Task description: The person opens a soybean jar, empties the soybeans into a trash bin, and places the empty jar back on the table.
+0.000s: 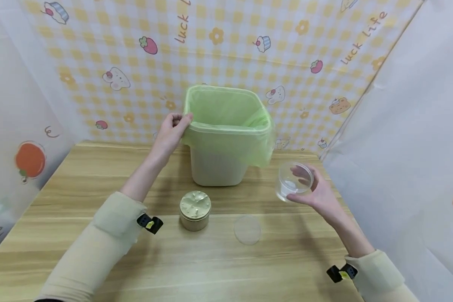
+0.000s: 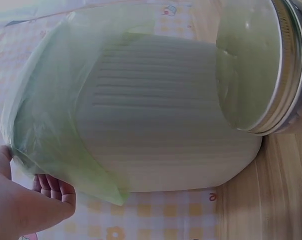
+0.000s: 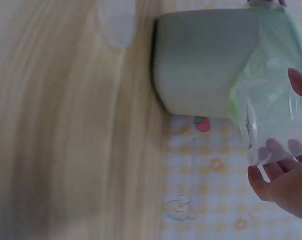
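Note:
A white trash can (image 1: 216, 170) stands at the back of the table, lined with a thin green trash bag (image 1: 258, 147) folded over its rim. My left hand (image 1: 172, 132) grips the rim's left corner through the bag, thumb on top; in the left wrist view its fingers curl beneath the bag's edge. To the right of the can, my right hand (image 1: 318, 193) holds a clear plastic cup (image 1: 283, 186) by its side, tilted and raised off the table. The cup (image 3: 271, 122) looks see-through in the right wrist view, with nothing visible inside.
A round gold tin (image 1: 195, 209) with a dented-looking lid sits in front of the can. Right of it, a clear round lid (image 1: 247, 230) lies flat on the wooden table (image 1: 219, 268). A patterned cloth (image 1: 136, 50) hangs behind, with white sheets (image 1: 407, 126) at the sides.

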`<state>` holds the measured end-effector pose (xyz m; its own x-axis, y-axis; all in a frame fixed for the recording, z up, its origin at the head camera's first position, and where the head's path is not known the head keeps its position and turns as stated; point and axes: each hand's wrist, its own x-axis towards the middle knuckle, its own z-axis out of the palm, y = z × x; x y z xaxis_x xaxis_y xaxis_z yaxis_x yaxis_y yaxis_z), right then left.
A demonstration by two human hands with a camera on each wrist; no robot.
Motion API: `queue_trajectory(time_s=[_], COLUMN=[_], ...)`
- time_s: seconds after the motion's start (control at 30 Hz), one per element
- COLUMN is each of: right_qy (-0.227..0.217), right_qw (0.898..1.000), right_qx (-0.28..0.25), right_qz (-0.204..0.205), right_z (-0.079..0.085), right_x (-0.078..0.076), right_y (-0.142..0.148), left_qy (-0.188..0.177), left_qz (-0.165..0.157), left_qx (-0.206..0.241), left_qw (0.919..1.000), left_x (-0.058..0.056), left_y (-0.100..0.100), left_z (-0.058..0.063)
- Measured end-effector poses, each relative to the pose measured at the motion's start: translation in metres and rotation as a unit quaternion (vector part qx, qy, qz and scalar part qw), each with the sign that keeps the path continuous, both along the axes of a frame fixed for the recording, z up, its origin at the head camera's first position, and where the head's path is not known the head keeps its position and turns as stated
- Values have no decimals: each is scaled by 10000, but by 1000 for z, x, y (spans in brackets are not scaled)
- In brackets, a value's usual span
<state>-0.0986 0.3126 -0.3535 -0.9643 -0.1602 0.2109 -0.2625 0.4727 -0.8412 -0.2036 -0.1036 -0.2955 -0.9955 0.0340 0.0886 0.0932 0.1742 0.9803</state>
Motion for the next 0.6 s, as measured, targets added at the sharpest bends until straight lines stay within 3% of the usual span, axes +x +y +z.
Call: queue_trajectory(time_s=[0.33,0.6], right_qy=[-754,-1079], right_qw=[9933,9876], right_qx=[513,217], right_qz=[714,1123], right_z=[-53,-75], right_x=[7,11], right_y=[12,13], left_qy=[245,245], left_qz=[174,96], left_qx=[-374,-248], left_qw=[9988,9993], left_x=[10,17], left_y=[0,-1], left_z=[2,1])
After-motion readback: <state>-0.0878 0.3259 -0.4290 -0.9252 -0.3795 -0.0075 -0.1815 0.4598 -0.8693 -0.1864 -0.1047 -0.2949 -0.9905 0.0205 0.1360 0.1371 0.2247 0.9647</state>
